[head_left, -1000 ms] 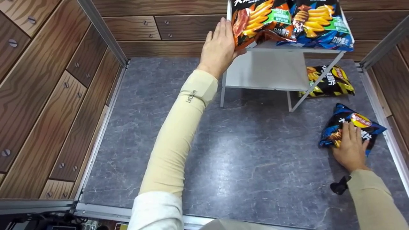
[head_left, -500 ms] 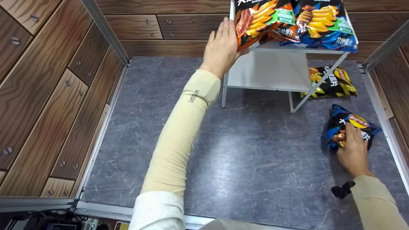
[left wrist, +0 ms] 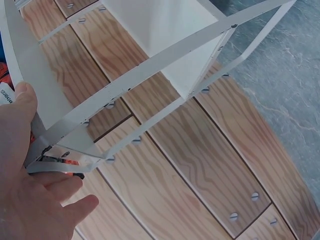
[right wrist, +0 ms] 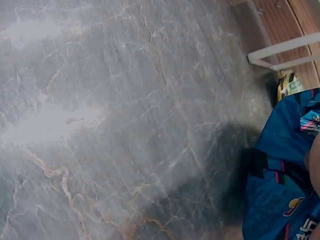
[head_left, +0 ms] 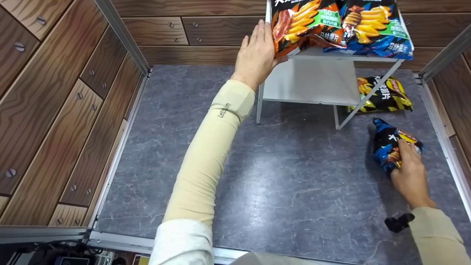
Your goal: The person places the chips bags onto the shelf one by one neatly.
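Note:
My left hand (head_left: 255, 55) holds the front left corner of a white two-tier metal rack (head_left: 312, 99). Its fingers lie along the rack's side, with the thumb round the front; the left wrist view shows that thumb (left wrist: 23, 97) against the frame. Beside these fingers, an orange-black bag of potato chips (head_left: 290, 29) leans on the top tier next to a blue-black chip bag (head_left: 368, 25). At the right, my right hand (head_left: 412, 176) grips another blue-black chip bag (head_left: 384, 149), tilted over the floor. In the right wrist view, that bag's blue side (right wrist: 280, 145) shows beside its shadow; most fingers are hidden.
A yellow-black chip bag (head_left: 392, 97) lies on the grey marbled floor (head_left: 287, 184) behind the rack's right leg. Wood-patterned panels (head_left: 84, 92) and metal rails (head_left: 447, 154) bound the area. The rack's lower shelf (head_left: 312, 81) is bare.
My right hand has gone from lying flat on the blue-black chip bag to gripping it, and the bag has turned and tilted up. My left hand has stayed at the rack's corner.

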Demonstrator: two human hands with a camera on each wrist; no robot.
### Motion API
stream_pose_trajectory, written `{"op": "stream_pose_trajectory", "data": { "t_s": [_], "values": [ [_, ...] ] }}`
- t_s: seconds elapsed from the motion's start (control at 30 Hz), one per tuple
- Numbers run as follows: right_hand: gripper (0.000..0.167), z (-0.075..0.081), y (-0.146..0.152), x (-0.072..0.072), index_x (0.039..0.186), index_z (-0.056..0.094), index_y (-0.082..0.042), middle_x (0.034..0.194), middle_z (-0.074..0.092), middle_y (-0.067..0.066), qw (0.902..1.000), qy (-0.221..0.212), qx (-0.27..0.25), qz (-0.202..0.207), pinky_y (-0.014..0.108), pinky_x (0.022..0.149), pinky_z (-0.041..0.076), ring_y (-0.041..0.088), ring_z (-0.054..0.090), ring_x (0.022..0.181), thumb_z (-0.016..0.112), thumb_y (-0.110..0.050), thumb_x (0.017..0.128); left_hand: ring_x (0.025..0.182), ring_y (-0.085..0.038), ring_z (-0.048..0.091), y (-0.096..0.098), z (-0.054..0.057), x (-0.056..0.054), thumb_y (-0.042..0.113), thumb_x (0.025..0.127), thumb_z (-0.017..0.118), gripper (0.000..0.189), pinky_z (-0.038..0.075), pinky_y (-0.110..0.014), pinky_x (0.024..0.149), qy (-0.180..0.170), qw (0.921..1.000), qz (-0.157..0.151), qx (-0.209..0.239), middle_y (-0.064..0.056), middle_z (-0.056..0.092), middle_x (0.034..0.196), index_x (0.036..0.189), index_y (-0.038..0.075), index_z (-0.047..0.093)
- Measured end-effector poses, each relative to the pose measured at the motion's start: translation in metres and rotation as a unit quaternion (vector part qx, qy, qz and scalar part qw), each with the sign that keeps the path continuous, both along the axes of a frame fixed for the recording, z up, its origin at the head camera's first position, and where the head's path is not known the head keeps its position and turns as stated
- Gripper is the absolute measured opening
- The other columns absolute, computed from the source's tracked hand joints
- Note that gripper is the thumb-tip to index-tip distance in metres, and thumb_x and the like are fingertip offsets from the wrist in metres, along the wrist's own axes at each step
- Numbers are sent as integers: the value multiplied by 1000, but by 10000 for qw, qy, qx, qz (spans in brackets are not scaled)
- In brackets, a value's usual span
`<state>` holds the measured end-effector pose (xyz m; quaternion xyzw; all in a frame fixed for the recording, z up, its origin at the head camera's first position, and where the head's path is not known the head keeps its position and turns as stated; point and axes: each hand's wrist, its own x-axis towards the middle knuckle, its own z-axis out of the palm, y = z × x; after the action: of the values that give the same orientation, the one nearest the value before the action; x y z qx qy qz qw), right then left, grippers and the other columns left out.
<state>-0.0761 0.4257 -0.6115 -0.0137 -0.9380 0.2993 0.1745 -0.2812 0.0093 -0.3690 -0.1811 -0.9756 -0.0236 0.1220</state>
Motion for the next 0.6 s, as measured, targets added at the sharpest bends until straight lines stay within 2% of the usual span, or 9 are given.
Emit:
{"op": "stream_pose_trajectory", "data": {
  "t_s": [0.1,0.37,0.6],
  "values": [
    [89,4,-3,1,150,37,4,150,38,34,9999,99,43,108,54,124,13,52,27,144,44,30,65,150,-24,31,0,0,0,66,93,48,96,31,-42,121,6,10000,-1,34,-18,26,163,155,-2,23],
    [92,18,-16,7,148,44,0,146,44,32,9981,486,253,266,51,123,21,52,37,139,44,30,61,150,-24,30,1,0,0,66,92,49,97,31,-42,121,-49,10000,12,66,-18,25,163,155,-2,23],
    [90,27,-26,16,145,49,-3,142,49,33,9961,708,297,437,53,119,27,52,44,134,45,31,62,149,-24,32,0,0,1,66,92,48,96,32,-42,121,66,10000,-2,6,-18,27,162,155,-3,24]
  ]
}}
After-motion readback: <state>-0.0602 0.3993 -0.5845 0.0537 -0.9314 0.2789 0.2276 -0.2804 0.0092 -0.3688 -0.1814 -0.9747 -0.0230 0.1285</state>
